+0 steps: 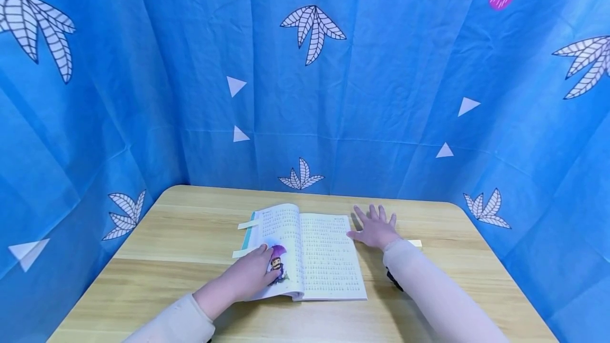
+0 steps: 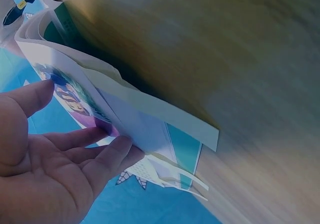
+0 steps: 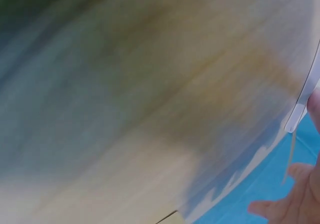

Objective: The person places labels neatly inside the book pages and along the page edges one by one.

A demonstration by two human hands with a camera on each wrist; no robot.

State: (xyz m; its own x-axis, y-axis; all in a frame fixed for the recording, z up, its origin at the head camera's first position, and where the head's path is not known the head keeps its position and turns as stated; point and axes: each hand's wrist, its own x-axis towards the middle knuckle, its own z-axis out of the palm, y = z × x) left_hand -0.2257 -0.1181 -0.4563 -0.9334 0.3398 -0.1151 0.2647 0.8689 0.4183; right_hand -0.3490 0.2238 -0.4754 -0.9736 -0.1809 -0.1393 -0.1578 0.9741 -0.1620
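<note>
An open book (image 1: 331, 258) lies on the wooden table, its left pages arching up near the spine. My left hand (image 1: 250, 274) rests on the left page, fingers and thumb around a printed figure with a purple umbrella (image 1: 278, 263). Seen from the left wrist, the thumb and fingertips touch that page (image 2: 135, 114) with a gap between them. Spread fingers mark my right hand (image 1: 375, 229), whose thumb lies at the right page's outer edge. The right wrist view catches only part of this hand (image 3: 295, 196), beside the book's edge (image 3: 302, 101).
Pale paper tabs (image 1: 248, 224) stick out from the book's left side. Another pale strip (image 1: 415, 243) shows on the table (image 1: 167, 237) beside the right sleeve. A blue patterned curtain (image 1: 381, 94) hangs behind the table and along both sides.
</note>
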